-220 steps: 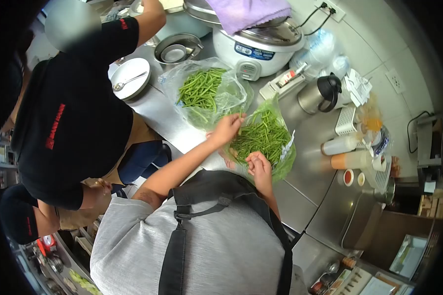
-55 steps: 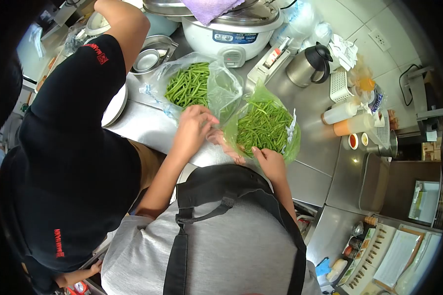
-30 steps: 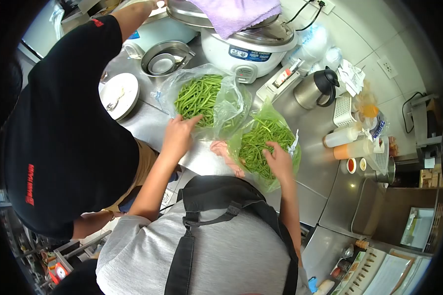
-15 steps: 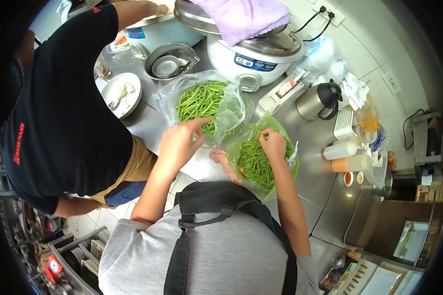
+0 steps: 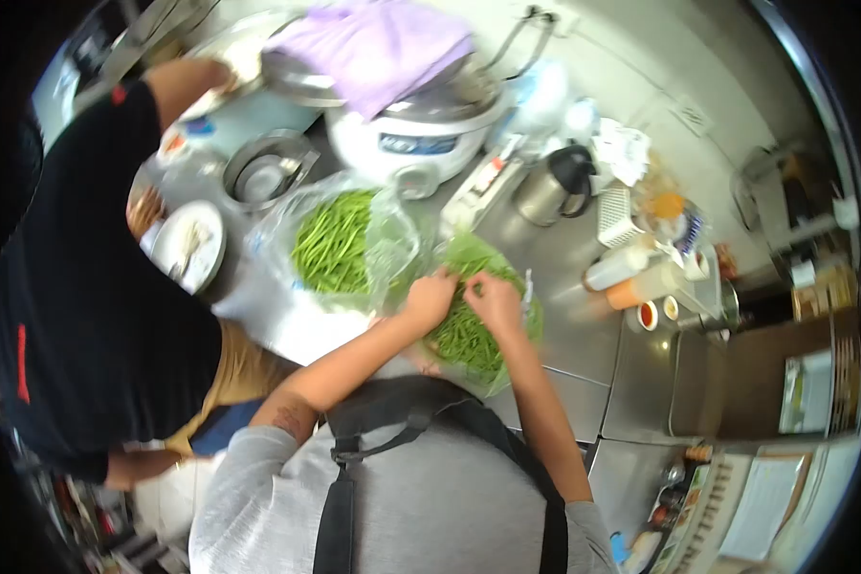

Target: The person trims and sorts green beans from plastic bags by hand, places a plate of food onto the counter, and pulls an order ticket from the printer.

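Observation:
My left hand [image 5: 431, 299] and my right hand [image 5: 495, 304] are close together over a green plastic bag [image 5: 534, 330] holding many thin green beans [image 5: 471, 342]. The right fingertips pinch what looks like a green bean, blurred by motion. On the left hand the fingers are drawn together too, and what they hold is hidden. To the left stands a clear plastic bag [image 5: 399, 239] with its mouth spread wide, full of thicker-looking green beans [image 5: 333, 244]. Neither hand touches that bag.
A co-worker [image 5: 96, 297] in black stands at my left. Behind the bags are a white rice cooker [image 5: 402, 143] with a purple towel [image 5: 378, 48], a metal bowl [image 5: 244, 182] and a white plate [image 5: 212, 230]. A steel jug [image 5: 548, 187] and sauce bottles [image 5: 646, 285] stand right.
My left hand has moved from above the clear bag over to the green bag beside my right hand, its fingers closing. The whole view has shifted.

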Action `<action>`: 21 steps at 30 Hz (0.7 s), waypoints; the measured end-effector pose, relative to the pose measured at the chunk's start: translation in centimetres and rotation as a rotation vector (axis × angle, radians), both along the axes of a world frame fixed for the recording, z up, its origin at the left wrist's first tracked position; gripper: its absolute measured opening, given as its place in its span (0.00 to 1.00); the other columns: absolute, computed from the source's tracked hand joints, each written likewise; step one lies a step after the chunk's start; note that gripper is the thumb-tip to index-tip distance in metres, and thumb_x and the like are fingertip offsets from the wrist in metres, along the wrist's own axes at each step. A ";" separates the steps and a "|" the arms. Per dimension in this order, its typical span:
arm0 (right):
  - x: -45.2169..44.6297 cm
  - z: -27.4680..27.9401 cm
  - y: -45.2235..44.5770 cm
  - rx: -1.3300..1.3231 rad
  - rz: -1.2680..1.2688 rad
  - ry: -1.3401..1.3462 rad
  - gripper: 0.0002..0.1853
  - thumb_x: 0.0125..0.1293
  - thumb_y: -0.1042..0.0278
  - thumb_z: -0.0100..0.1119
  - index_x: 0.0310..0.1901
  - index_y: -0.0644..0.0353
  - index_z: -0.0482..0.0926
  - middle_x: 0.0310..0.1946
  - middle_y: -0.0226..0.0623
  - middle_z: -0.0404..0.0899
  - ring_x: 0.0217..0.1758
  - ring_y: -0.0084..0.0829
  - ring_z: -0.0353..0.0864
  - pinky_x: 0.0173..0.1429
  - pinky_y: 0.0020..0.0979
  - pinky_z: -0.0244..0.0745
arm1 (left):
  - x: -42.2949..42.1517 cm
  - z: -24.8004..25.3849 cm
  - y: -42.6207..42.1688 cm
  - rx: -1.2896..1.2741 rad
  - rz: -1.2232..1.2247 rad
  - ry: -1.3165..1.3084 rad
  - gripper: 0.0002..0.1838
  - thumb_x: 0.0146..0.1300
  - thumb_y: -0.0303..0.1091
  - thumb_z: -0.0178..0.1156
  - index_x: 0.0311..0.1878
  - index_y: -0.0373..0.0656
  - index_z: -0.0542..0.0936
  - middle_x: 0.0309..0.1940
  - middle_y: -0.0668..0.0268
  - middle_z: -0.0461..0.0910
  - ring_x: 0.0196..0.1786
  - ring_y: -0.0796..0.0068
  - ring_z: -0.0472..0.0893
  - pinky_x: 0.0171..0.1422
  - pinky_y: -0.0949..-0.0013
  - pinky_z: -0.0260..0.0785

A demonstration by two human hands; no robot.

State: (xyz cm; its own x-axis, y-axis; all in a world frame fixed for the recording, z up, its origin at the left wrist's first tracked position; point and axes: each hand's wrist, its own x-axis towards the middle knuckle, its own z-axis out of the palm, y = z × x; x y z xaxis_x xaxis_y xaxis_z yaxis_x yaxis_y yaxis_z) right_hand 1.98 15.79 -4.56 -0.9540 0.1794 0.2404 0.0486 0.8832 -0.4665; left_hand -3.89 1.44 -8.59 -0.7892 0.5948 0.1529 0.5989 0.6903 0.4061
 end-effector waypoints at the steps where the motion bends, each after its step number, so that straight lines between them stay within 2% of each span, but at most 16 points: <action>1: 1.1 0.5 -0.1 -0.011 -0.025 0.003 0.05 0.54 0.62 0.65 0.30 0.51 0.81 0.20 0.42 0.79 0.25 0.45 0.80 0.31 0.42 0.75 | -0.5 -1.0 0.7 -0.049 0.009 -0.034 0.12 0.58 0.34 0.57 0.44 0.46 0.82 0.36 0.54 0.80 0.32 0.52 0.82 0.36 0.54 0.75; 2: 1.9 -0.1 0.1 0.026 -0.046 0.090 0.05 0.56 0.61 0.65 0.32 0.50 0.82 0.16 0.38 0.76 0.20 0.39 0.77 0.27 0.39 0.71 | -1.1 -1.3 1.1 -0.100 0.013 -0.058 0.11 0.57 0.35 0.59 0.41 0.45 0.83 0.35 0.52 0.80 0.32 0.52 0.82 0.37 0.53 0.75; 4: 4.3 1.2 0.1 -0.123 -0.137 0.081 0.07 0.58 0.58 0.65 0.33 0.50 0.82 0.12 0.35 0.72 0.14 0.35 0.71 0.22 0.37 0.65 | -1.5 -0.9 1.0 -0.085 -0.001 0.002 0.08 0.57 0.34 0.56 0.31 0.42 0.83 0.29 0.53 0.82 0.31 0.52 0.84 0.34 0.53 0.76; 6: 6.6 2.5 0.3 -0.245 -0.205 0.010 0.08 0.59 0.58 0.66 0.34 0.50 0.82 0.12 0.34 0.71 0.13 0.34 0.69 0.21 0.37 0.63 | -1.7 0.0 0.5 -0.118 -0.040 0.002 0.09 0.57 0.36 0.58 0.32 0.43 0.83 0.29 0.54 0.83 0.32 0.52 0.84 0.36 0.53 0.76; 8: 8.5 3.4 0.0 -0.302 -0.273 -0.005 0.09 0.59 0.57 0.65 0.37 0.50 0.81 0.14 0.36 0.73 0.16 0.38 0.73 0.23 0.39 0.66 | -1.1 2.1 0.0 -0.050 -0.027 -0.013 0.09 0.59 0.40 0.61 0.36 0.48 0.85 0.31 0.57 0.83 0.35 0.55 0.83 0.38 0.54 0.75; 12: 10.4 3.5 -1.3 -0.412 -0.330 0.048 0.12 0.60 0.56 0.65 0.41 0.51 0.81 0.15 0.37 0.74 0.18 0.39 0.74 0.24 0.40 0.66 | 0.1 5.7 -0.3 0.144 -0.034 -0.018 0.08 0.57 0.39 0.65 0.36 0.47 0.85 0.32 0.59 0.82 0.33 0.55 0.82 0.37 0.55 0.73; 15: 10.1 2.4 -1.8 -0.487 -0.307 0.057 0.14 0.61 0.53 0.64 0.43 0.52 0.82 0.13 0.36 0.70 0.15 0.30 0.68 0.24 0.35 0.63 | 1.3 7.4 -0.9 0.208 -0.095 0.012 0.08 0.55 0.38 0.68 0.36 0.46 0.85 0.31 0.61 0.81 0.34 0.56 0.81 0.37 0.58 0.71; 17: 9.4 1.9 -2.0 -0.547 -0.382 0.076 0.17 0.63 0.48 0.60 0.41 0.54 0.83 0.12 0.34 0.70 0.16 0.28 0.68 0.25 0.34 0.64 | 2.1 7.9 -1.1 0.293 -0.200 0.125 0.08 0.55 0.37 0.68 0.36 0.46 0.85 0.31 0.61 0.80 0.35 0.56 0.80 0.38 0.58 0.71; 18: 8.8 1.6 -1.9 -0.573 -0.414 0.091 0.20 0.65 0.45 0.59 0.40 0.55 0.84 0.12 0.33 0.70 0.16 0.27 0.68 0.25 0.33 0.64 | 2.7 8.7 -1.2 0.301 -0.248 0.123 0.08 0.51 0.35 0.69 0.35 0.47 0.85 0.32 0.60 0.80 0.39 0.56 0.79 0.43 0.57 0.69; 21: 7.5 -0.7 -0.2 -0.939 -0.496 -0.109 0.30 0.66 0.35 0.50 0.33 0.57 0.85 0.15 0.40 0.74 0.22 0.37 0.75 0.33 0.38 0.70 | 3.4 9.2 -1.9 0.225 -0.357 0.142 0.08 0.50 0.35 0.69 0.36 0.50 0.85 0.33 0.63 0.80 0.41 0.59 0.77 0.45 0.58 0.66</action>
